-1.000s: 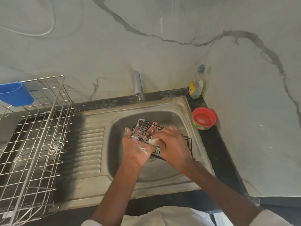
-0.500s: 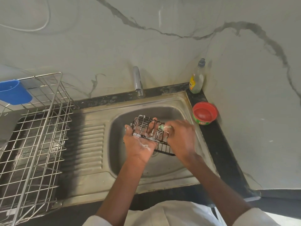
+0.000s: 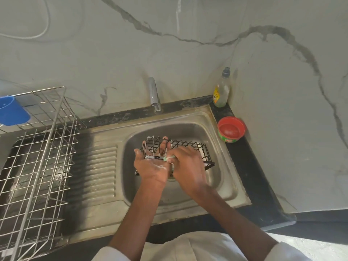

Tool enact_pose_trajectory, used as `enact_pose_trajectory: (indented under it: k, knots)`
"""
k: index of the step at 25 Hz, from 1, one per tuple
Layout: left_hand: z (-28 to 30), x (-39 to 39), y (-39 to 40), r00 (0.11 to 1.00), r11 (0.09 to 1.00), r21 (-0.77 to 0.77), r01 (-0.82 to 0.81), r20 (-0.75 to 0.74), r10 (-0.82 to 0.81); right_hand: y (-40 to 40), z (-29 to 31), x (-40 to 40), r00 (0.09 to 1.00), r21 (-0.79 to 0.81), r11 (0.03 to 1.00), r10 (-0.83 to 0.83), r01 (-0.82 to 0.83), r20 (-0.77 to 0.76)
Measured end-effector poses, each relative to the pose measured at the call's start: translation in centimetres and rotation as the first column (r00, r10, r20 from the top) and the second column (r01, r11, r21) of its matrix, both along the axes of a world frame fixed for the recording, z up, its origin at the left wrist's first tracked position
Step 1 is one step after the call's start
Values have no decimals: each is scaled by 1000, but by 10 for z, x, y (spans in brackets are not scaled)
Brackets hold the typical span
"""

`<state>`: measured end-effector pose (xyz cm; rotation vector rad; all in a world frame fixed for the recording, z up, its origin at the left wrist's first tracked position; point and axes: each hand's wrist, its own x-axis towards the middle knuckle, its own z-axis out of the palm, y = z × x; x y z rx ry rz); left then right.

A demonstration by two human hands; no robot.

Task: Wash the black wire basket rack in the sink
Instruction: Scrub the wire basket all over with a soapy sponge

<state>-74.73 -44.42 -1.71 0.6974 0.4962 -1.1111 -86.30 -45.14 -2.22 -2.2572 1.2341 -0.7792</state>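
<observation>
Soapy black wire basket rack (image 3: 190,147) is held over the sink (image 3: 222,178) in the left hand (image 3: 152,164) grip, fingers curled through its wires, while a green scrubber (image 3: 168,157) is pinched against it by the right hand (image 3: 188,166).

The light is soft and dull, perhaps daylight from the lower right, where a pale patch glows. The right hand (image 3: 185,162) smears with motion blur. Wide-angle bending curves the wire drying rack (image 3: 35,157), and the steel sink (image 3: 222,178) shows faint sheen.
</observation>
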Motion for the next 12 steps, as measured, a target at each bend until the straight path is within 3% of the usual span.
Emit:
enact_pose_trajectory:
  k: [4, 9, 12]
  knots:
    - [5, 5, -1, 1000, 1000, 8, 25, -7, -25, -24, -24, -48, 960, 48, 962, -263, 268, -98]
    - [6, 1, 0, 991, 991, 34, 127, 39, -129, -32, -6, -5, 998, 9, 998, 58, -59, 40]
    - [10, -2, 0, 983, 983, 61, 173, 56, -177, -69, -1, 3, 989, 9, 989, -146, 146, -25]
